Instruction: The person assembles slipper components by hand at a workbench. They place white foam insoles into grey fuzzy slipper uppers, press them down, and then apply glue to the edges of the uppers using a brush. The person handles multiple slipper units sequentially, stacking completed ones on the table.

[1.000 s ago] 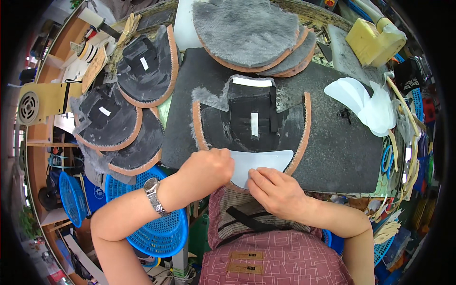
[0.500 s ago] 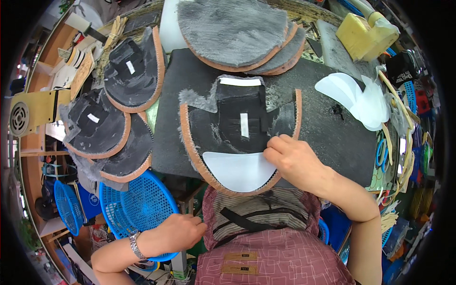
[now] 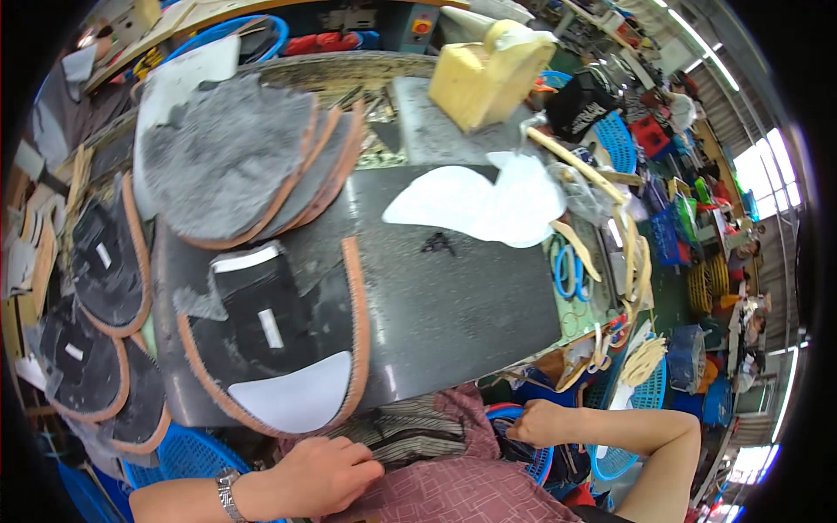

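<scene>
A black U-shaped panel (image 3: pixel 301 296) with a tan stitched rim and grey fur at its edge lies on the dark work board, close to me. On its near curve sits a smooth white crescent-shaped sheet (image 3: pixel 296 394). My left hand (image 3: pixel 324 475), with a metal watch (image 3: pixel 228 495) at the wrist, is loosely closed over my lap, just below the panel and apart from it. My right hand (image 3: pixel 539 424) is off the board's near edge, beside a blue basket (image 3: pixel 534 462). Its fingers are curled; whatever they might hold is hidden.
Fur-covered panels (image 3: pixel 231 161) are stacked behind. Several black panels (image 3: pixel 78 353) lie at left. White sheets (image 3: pixel 479 205) are spread on the dark board (image 3: pixel 462 296), near blue-handled scissors (image 3: pixel 571 272). A yellow block-shaped object (image 3: pixel 479 83) stands at the back.
My right hand has left the white crescent sheet and moved down to the right, past the board's edge. The view has swung right; my left hand stays low and closed.
</scene>
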`<state>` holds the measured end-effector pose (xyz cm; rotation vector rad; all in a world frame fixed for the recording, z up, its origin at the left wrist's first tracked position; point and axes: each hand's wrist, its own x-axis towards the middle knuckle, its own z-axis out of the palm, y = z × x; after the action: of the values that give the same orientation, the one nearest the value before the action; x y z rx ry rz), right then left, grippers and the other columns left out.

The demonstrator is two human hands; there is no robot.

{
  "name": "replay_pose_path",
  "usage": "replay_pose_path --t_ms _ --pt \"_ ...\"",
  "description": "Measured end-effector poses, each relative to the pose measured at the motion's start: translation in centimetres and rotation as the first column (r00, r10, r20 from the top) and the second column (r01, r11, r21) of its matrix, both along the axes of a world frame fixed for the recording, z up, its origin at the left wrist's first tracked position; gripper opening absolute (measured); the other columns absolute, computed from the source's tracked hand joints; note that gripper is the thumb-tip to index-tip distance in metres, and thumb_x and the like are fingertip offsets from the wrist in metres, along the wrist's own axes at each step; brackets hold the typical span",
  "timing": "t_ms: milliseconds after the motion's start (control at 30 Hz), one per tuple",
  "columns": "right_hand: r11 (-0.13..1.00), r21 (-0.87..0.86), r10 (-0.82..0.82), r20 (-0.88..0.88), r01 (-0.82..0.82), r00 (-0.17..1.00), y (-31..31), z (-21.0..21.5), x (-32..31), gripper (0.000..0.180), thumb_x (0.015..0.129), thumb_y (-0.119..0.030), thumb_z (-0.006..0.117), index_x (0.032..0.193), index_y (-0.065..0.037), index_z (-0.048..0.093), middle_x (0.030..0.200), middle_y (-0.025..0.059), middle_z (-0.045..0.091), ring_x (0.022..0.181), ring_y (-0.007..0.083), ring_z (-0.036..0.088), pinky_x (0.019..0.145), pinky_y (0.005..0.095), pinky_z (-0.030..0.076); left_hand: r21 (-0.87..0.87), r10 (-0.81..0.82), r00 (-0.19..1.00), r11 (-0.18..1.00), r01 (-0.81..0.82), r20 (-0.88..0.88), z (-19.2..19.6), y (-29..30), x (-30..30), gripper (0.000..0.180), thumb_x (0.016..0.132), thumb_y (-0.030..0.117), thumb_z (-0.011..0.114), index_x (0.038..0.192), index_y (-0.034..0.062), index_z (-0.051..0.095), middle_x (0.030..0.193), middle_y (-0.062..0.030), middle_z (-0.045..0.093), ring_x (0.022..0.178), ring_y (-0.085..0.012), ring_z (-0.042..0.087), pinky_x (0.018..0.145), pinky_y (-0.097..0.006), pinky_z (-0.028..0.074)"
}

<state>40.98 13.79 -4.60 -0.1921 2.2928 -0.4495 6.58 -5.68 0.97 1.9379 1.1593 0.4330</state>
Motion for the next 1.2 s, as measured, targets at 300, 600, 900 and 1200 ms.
replay_pose_path --t_ms 300,600,900,1200 --pt "0.587 -0.005 -0.281 -0.939 0.810 0.198 16.8 9.8 -4.7 0.033 0.072 0.002 0.059 0.103 -0.007 0.054 0.097 0.0146 0.058 0.084 0.0297 0.059 0.073 0.0362 0.048 0.456 0.298 0.953 0.857 -0.240 -0.057 0.3 16.7 1.4 0.038 0.072 0.019 0.071 0.104 0.0038 0.056 0.101 -0.0126 0.058 0.092 -0.0301 0.057 0.076 -0.037 0.048" --pt "0.124 -0.493 -0.820 -0.540 0.861 -0.191 10.0 5.4 3.7 0.020 0.081 -0.010 0.062 0.099 -0.001 0.060 0.080 0.0029 0.060 0.072 0.0105 0.056 0.066 0.0257 0.046 0.361 0.284 0.948 0.907 -0.218 -0.141 0.2 14.0 1.6 0.028 0.069 0.008 0.071 0.094 0.0024 0.061 0.098 -0.0135 0.060 0.089 -0.0315 0.059 0.075 -0.038 0.049" --pt "0.562 -0.443 -0.736 -0.654 0.698 0.177 17.0 5.0 -11.5 0.022 0.079 -0.018 0.063 0.095 -0.003 0.063 0.078 0.0113 0.064 0.075 0.0227 0.062 0.069 0.0332 0.048 0.443 0.554 0.821 0.776 -0.449 -0.137 2.4 15.4 -1.2 0.021 0.076 0.009 0.066 0.095 0.0014 0.061 0.098 -0.0154 0.061 0.091 -0.0318 0.059 0.078 -0.035 0.047" --pt "0.776 -0.576 -0.620 -0.628 0.255 0.470 4.8 1.8 -27.7 0.025 0.077 -0.028 0.066 0.086 -0.005 0.063 0.084 0.0114 0.062 0.089 0.0261 0.059 0.078 0.0377 0.045 0.512 0.866 0.020 0.314 -0.800 -0.500 -0.8 4.0 -12.3 0.040 0.079 0.034 0.067 0.102 0.0029 0.057 0.067 -0.0148 0.060 0.065 -0.0301 0.062 0.058 -0.039 0.047"
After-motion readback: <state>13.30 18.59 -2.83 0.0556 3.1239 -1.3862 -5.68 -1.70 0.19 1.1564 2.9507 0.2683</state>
